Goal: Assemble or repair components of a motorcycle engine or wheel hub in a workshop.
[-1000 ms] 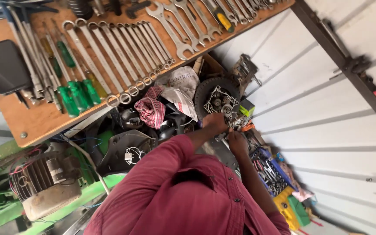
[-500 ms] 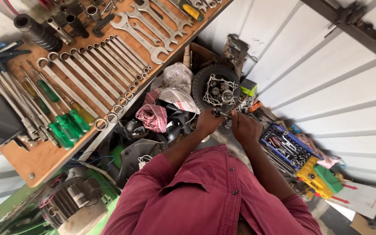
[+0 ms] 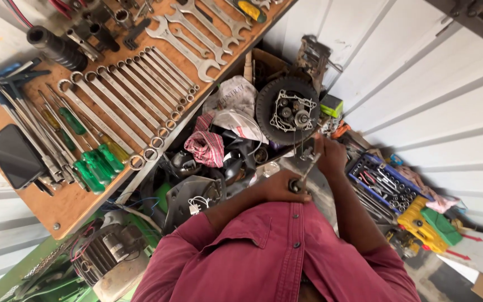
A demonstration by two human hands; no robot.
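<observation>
The head view looks down on a cluttered workshop corner closed in by white corrugated metal walls [image 3: 420,95]. A wooden tool board [image 3: 62,207] runs along the upper left, hung with a long row of bare steel wrenches [image 3: 129,100], green-handled screwdrivers [image 3: 93,168], a black ribbed grip [image 3: 57,47] and a flat dark phone [image 3: 15,156].

Among the containers, a blue socket tray [image 3: 387,184] at the right is packed with shiny sockets and bits, and beside it lies a yellow case [image 3: 417,221] with a green cloth [image 3: 440,223] on it. An open cardboard box [image 3: 264,64] sits behind the wheel; what it holds cannot be made out.

The desk [image 3: 308,173] is almost buried under parts: a small black rubber wheel [image 3: 286,109] with a pale metal hub plate stands on edge, with a red-and-white striped rag [image 3: 207,146], a crumpled white bag [image 3: 233,98] and dark plastic covers [image 3: 194,196] just beside it. At the lower left stands a finned grey motor [image 3: 104,251] on a green frame.

The person, in a maroon buttoned shirt [image 3: 275,251], works right below the wheel. The left hand [image 3: 283,187] has its fingers wrapped around the dark round handle of a thin metal tool [image 3: 300,180]. The right hand [image 3: 328,156] is closed at the tool's upper end, close to the wheel hub; what its fingers grip is hidden.
</observation>
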